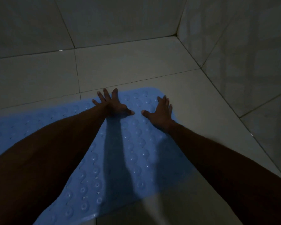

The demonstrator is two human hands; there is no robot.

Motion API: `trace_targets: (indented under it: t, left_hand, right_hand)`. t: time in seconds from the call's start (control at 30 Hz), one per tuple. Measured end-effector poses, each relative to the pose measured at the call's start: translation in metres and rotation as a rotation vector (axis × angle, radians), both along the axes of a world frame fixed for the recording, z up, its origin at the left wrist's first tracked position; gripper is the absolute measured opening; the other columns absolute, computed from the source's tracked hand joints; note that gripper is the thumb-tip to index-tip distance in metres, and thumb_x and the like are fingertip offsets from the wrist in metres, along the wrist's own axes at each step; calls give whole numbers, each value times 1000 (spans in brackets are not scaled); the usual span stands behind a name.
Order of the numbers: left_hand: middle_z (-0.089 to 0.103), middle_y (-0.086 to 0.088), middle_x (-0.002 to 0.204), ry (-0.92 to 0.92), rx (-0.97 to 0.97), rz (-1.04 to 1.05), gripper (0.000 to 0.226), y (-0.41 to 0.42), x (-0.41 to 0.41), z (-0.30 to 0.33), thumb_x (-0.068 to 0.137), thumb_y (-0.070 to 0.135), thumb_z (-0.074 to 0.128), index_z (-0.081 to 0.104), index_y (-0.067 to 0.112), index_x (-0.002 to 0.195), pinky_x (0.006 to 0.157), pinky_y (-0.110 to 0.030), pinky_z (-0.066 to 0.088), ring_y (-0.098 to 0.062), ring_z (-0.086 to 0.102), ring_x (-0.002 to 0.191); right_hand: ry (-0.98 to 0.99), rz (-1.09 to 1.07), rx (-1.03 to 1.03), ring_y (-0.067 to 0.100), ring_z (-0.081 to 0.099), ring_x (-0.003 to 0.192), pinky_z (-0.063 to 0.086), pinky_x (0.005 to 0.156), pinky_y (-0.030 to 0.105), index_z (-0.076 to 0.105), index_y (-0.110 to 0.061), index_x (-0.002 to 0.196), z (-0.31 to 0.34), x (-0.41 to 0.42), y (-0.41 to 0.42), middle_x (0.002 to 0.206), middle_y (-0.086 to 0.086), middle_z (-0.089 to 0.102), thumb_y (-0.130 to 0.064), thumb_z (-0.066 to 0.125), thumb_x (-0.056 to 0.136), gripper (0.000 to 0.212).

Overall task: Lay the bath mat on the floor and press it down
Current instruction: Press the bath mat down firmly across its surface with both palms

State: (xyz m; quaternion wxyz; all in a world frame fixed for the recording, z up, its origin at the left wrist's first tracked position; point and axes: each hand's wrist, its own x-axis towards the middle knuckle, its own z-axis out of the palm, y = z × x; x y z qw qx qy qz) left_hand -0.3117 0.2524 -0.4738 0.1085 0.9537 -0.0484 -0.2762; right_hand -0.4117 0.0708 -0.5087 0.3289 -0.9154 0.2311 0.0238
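From the head view there is one blue bath mat (136, 143) spread flat on the tiled floor (136, 65), its far rounded corner at 1 o'clock. Two hands rest on it, fingers splayed, gripping nothing: the left hand (111, 103) at 12 o'clock on the far edge, the right hand (161, 111) just beside it. Bare floor lies beyond; two tiled walls (234, 54) meet at 1 o'clock.
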Motion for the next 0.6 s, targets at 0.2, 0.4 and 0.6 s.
trace_targets:
  t: [0.2, 0.4, 0.6]
  left_hand:
    - [-30, -11, 155, 39, 5, -18, 136, -1, 1, 3, 52, 80, 70, -13, 36, 150, 108, -70, -9, -42, -28, 139]
    - [-27, -12, 156, 1, -16, -28, 134, -1, -14, -2, 56, 79, 69, -14, 33, 151, 111, -65, -9, -39, -26, 141]
    - [-32, -10, 154, -3, -17, -115, 147, 13, -25, -8, 45, 85, 68, -20, 31, 149, 111, -62, -12, -36, -30, 140]
  right_hand:
    - [184, 166, 40, 26, -21, 148, -12, 120, 41, -7, -14, 156, 14, -3, -16, 161, 12, -23, -50, 81, 73, 127]
    - [258, 80, 1, 35, -28, 144, -12, 118, 52, -14, -17, 155, 26, -4, -9, 158, 14, -30, -53, 83, 69, 134]
    - [114, -42, 54, 31, -25, 146, -16, 118, 49, -2, -17, 157, 10, -20, -5, 161, 11, -22, -58, 81, 68, 128]
